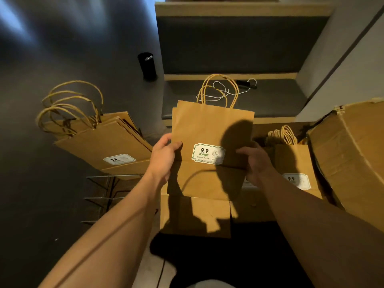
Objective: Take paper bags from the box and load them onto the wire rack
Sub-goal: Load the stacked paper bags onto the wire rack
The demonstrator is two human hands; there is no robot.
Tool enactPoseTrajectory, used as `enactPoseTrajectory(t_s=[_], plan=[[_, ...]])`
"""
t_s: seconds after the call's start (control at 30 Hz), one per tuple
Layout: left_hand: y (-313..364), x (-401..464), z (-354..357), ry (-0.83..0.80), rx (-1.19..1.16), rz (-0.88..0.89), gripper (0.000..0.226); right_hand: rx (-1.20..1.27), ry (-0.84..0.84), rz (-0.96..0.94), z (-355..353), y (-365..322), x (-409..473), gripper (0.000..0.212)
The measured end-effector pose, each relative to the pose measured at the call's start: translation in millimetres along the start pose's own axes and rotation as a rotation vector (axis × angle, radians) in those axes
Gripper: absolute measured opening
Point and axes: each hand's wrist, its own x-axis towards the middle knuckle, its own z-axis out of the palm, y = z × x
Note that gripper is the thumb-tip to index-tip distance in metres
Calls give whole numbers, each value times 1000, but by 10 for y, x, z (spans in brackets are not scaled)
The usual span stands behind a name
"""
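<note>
I hold a flat brown paper bag (205, 129) with twisted handles and a white 9.9 label upright in front of me, above the open cardboard box (195, 215). My left hand (165, 155) grips its left edge, thumb on the front. My right hand (256, 161) grips its right edge in shadow. More folded bags (293, 163) stand in the box to the right. A stack of several bags (104, 142) lies on the wire rack (108, 196) at the left, handles pointing away from me.
A dark upholstered bench (232, 100) with a white cable and a small black device stands behind the box. A black cylinder (147, 66) stands on the dark floor. A large crumpled cardboard box (353, 159) is at the right.
</note>
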Motion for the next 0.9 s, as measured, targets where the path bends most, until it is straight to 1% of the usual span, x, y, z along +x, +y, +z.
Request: enactPoseTrajectory(t_s=[0.07,0.13,0.2,0.27,0.37,0.43,0.53,0.57,0.63,0.7,0.8,0.9], plan=[[163,-32,-30,-14,37,53,24,10,-42,-1,88,-79,-13,40],[302,-62,-70,-52,49,99,26,-4,-35,-11,202,-167,-62,34],[404,-105,-124,-93,45,130,25,-14,-35,-35,269,-231,-75,31],[493,-155,-196,-88,20,146,23,-27,-83,-71,359,-317,-117,31],[610,-245,-302,-12,-92,166,20,-64,-166,-154,528,-423,-205,43],[648,-273,-396,53,-142,203,23,-74,-183,-211,673,-470,-264,38],[708,-310,-610,140,-140,273,29,-42,-216,-236,935,-490,-326,26],[734,-322,-699,158,-139,295,28,-32,-224,-240,1027,-486,-335,25],[789,-334,-851,198,-138,325,18,-18,-242,-245,1182,-474,-346,27],[823,-335,-1033,275,-108,350,19,-25,-286,-245,1356,-440,-382,22],[786,-318,-1316,373,19,423,16,-122,-313,-271,1583,-310,-408,13],[732,-311,-1602,445,51,430,18,-359,-330,-330,1770,-137,-378,4]])
